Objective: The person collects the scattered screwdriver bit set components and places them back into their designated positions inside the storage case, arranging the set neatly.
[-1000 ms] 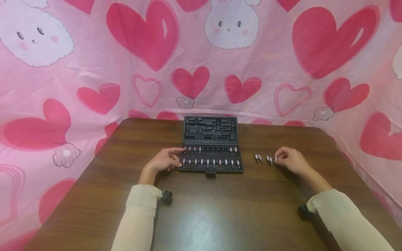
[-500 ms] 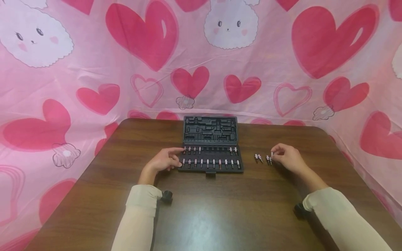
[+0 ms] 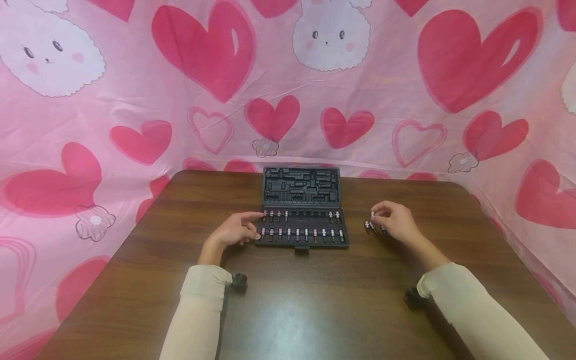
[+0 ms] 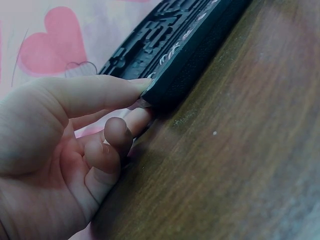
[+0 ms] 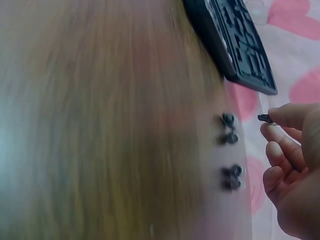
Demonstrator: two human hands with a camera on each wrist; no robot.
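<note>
left hand, seen from the head, is holding the black case by its left side, spanning from the back row down to the front corner, while the right hand is pinching a small metal bit. that bit is being held to the right of the case, apart from it, just beside some loose bits that are lying on the brown wooden desk; the right hand is partly covering them. the case is sitting near the back of the desk, its lid leaning back and showing moulded hollows. ten bits are filling the front row, and the back row is carrying four at its left end and two at its right, with dark slots showing between. pale sleeves are covering the forearms, and pink cloth printed with hearts is hanging around the desk.

from the left wrist, the thumb is pressing the near corner of the case, another finger is reaching in just below it, and the remaining fingers are curling inward. silvery ends are glinting along the case's edge.

from the right wrist, the fingertips are gripping the bit with its dark tip poking out. four loose bits, rather blurred, are lying in two pairs near the hand, and the case is showing beyond them.
</note>
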